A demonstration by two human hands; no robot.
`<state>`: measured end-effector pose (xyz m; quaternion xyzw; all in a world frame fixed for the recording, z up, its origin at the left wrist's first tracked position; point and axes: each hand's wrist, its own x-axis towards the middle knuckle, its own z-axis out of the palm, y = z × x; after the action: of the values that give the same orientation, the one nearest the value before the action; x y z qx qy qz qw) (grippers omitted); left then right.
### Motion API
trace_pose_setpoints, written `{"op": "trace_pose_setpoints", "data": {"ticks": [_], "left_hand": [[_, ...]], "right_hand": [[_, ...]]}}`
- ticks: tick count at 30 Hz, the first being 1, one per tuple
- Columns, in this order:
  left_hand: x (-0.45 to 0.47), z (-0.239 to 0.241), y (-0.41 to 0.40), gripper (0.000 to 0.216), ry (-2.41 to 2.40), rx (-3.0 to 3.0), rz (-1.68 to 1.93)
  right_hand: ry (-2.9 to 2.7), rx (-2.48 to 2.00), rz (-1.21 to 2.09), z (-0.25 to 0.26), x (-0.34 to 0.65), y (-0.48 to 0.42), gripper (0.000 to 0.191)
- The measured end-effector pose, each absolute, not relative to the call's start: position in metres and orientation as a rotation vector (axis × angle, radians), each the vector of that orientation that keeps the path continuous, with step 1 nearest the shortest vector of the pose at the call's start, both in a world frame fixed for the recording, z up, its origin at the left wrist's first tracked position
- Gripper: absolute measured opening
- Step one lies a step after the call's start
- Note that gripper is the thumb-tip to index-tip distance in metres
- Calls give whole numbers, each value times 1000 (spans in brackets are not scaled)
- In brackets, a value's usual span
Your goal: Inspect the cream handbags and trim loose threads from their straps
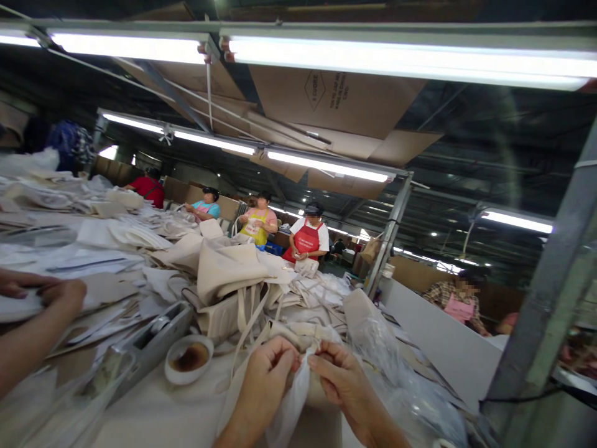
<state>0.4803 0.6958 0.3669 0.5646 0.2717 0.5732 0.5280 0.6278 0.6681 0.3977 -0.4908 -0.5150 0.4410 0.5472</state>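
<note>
Left hand (268, 373) and right hand (342, 379) fingers clamp the plastic bag (293, 398) (thin, whitish) between them.

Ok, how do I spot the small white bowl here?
Start at the work table heaped with cream cloth bags. Just left of the person's left hand, which pinches a thin white sheet, sits the small round white bowl beside a grey metal tool. Only it holds brown residue.
</note>
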Motion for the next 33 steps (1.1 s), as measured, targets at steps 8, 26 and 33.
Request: {"op": "trace_pose_setpoints", "data": {"ticks": [8, 26, 33], "left_hand": [[485, 363, 699, 18, 695, 1370, 1453], [488, 358, 698, 26, 683, 1346, 1492], [493, 356, 701, 21, 797, 1456, 1518]], "right_hand": [[-1275, -1221, 950, 402, 620, 669, 46], [-1273, -1270, 894, 402, 616, 674, 36], [-1333, -1268, 933, 405, 618, 670, 34]]}}
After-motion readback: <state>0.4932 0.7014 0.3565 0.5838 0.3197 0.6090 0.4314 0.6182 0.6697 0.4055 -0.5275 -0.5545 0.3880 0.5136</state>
